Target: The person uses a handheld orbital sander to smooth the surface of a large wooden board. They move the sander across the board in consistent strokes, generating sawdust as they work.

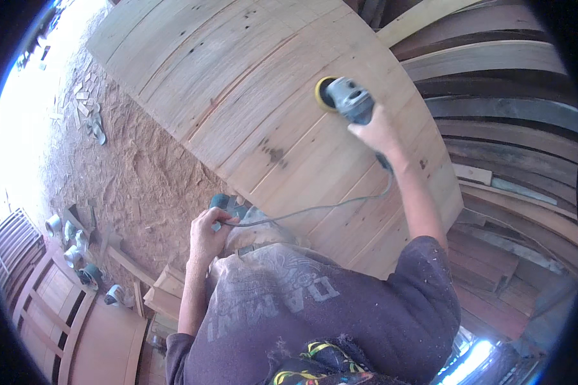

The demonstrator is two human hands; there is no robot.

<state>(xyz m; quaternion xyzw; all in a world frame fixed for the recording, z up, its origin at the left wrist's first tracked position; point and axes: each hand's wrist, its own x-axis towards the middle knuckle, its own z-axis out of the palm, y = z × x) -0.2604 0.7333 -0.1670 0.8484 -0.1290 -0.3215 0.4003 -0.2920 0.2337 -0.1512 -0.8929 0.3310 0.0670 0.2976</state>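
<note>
— Nearest the lens, what shows?

— Dust-flecked purple shirt [340, 321] fills the lower middle, with both of the person's forearms rising out of it.

— And the right hand?

— The right hand [377, 133] reaches far out and is wrapped tight around the rear grip of a grey sander [350, 99]. Its yellow disc [322, 94] lies against the big pale wooden panel [237, 83], up near the panel's far right part.

— The left hand?

— The left hand [205, 234] sits close to the body, well apart from the sander, its fingers curled shut around the grey power cord [302, 210]. That cord sags from this fist across the near part of the panel and up to the tool by the right wrist.

— What is the panel like?

— Glued from long light boards, with a few dark knots and stains.

— And the room?

— To the left, an earthen floor [141, 173] covered in sawdust and wood scraps, with glare from daylight at the far left edge. Small tins [74, 256] and offcuts lie near left beside a panelled door [83, 333] lying flat. On the right, dark planks [507, 115] are stacked.
</note>
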